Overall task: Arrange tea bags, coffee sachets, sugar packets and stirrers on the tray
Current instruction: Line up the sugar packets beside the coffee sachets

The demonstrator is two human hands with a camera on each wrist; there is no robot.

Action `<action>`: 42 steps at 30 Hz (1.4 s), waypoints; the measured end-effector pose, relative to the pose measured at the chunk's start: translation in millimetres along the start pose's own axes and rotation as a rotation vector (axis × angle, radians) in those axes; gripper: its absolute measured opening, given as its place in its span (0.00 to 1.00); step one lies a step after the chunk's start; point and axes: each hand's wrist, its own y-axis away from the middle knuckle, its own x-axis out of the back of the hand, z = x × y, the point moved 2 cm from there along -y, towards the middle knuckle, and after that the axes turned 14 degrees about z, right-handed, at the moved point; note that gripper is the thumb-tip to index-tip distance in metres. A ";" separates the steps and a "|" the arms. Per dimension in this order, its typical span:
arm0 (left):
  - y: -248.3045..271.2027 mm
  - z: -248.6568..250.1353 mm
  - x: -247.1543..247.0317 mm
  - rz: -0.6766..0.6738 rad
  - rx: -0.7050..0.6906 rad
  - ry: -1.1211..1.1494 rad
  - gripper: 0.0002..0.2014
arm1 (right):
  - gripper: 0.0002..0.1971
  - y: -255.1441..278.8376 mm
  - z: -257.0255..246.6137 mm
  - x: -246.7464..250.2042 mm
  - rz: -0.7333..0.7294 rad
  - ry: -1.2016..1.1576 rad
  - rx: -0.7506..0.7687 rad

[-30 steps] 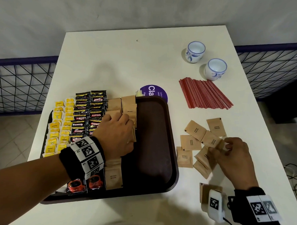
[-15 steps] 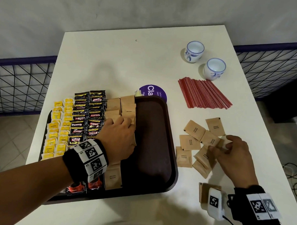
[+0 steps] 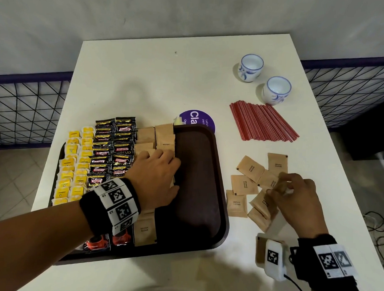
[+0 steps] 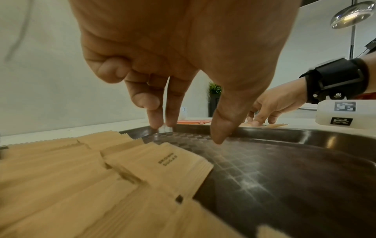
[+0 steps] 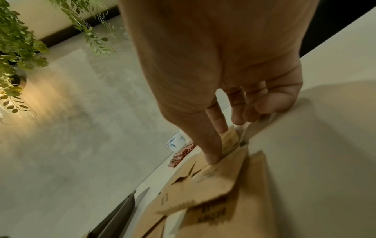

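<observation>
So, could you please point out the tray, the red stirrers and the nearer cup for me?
tray [image 3: 198,178], head view, bare floor of the tray.
red stirrers [image 3: 262,121], head view, middle of the bundle.
nearer cup [image 3: 276,90], head view, its outer wall.

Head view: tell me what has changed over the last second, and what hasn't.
Little has moved. The right hand has lifted a brown sugar packet slightly off the loose pile on the table, pinching it in its fingers. The left hand stays on the tray's sugar rows, edged slightly towards the far end. Stirrers, cups and other sachets are unchanged.
</observation>
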 end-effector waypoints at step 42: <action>-12.3 -46.9 7.1 -0.210 0.344 0.654 0.07 | 0.38 -66.9 -19.8 4.0 -0.164 0.163 0.169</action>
